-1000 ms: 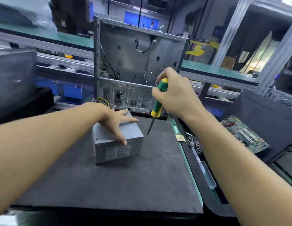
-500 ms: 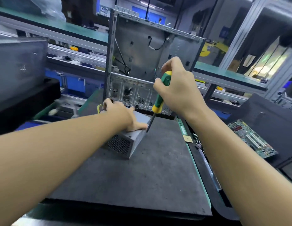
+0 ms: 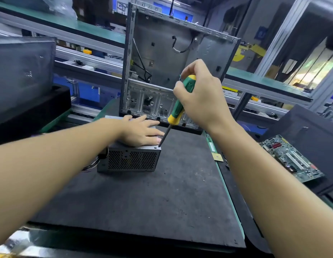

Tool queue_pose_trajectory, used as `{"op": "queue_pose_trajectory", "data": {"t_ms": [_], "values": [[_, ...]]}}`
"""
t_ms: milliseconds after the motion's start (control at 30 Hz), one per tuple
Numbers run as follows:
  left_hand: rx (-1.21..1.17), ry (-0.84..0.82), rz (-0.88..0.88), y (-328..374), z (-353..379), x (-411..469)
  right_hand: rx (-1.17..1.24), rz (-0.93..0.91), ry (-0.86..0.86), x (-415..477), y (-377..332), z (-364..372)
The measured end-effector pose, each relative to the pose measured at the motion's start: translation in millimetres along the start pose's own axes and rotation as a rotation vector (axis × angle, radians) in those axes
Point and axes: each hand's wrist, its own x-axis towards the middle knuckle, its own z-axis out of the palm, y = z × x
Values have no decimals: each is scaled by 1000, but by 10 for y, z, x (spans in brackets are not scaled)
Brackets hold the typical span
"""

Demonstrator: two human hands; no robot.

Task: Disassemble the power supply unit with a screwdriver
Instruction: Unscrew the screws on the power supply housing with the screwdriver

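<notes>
Gripping the screwdriver (image 3: 177, 108), right hand (image 3: 201, 97) slants its tip down-left onto the power supply unit (image 3: 132, 161); left hand (image 3: 141, 133) presses flat.

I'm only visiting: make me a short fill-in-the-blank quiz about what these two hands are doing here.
1. The right hand grips a screwdriver with a green and ____ handle.
2. The left hand lies flat on the ____ of the power supply unit.
3. A green circuit board lies off to the person's ____.
Missing words: yellow, top, right.
</notes>
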Motion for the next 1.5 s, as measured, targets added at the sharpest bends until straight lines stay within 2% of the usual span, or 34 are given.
{"op": "queue_pose_trajectory", "data": {"t_ms": [133,267,333,433,500,567,700,900,1367,1500], "values": [[197,129,21,4,182,50,6,19,-19,1,35,94],[268,182,36,-6,201,27,8,35,-54,47,42,142],[227,183,37,24,207,57,4,35,-68,65,46,144],[-189,171,59,12,90,12,-1,39,-91,79,48,139],[-600,169,162,-17,23,-66,-3,37,-104,78,46,129],[-830,138,268,-60,3,-119,-20,22,-116,80,42,111],[-773,79,267,-86,-11,-138,-91,-47,-132,81,-8,104],[-647,196,287,-61,10,-105,-113,-75,-141,78,-94,129],[-704,183,315,-103,7,-97,-207,-26,-158,133,-44,164],[-683,144,342,-126,-10,-108,-179,-94,-195,166,-66,196]]}}
